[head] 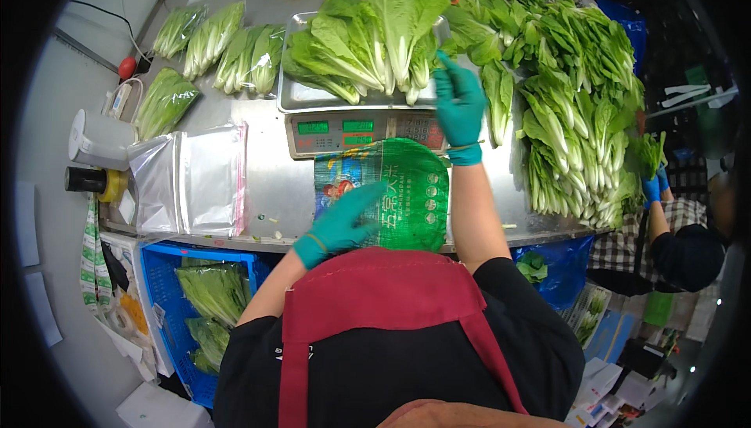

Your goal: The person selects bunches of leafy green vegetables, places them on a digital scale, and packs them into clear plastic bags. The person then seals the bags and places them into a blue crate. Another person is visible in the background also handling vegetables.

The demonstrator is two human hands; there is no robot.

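My left hand (343,222), in a green glove, hovers over a green woven plastic sack (413,193) with printing on it; it holds nothing. My right hand (460,99), gloved alike, is at the right edge of the metal weighing tray (358,103), its fingertips close to the leaves. I see nothing gripped in it. Heads of leafy lettuce (375,40) lie heaped on the tray, white stems towards me. Beneath the tray is a digital scale (337,134) with lit green displays, its keypad partly behind my right hand.
Bagged greens (214,40) lie at the left, behind a stack of clear plastic bags (211,178). Loose greens (581,117) are piled at the right. Below the table's front edge stands a blue crate (170,310) with bagged greens. A co-worker (675,240) handles greens at far right.
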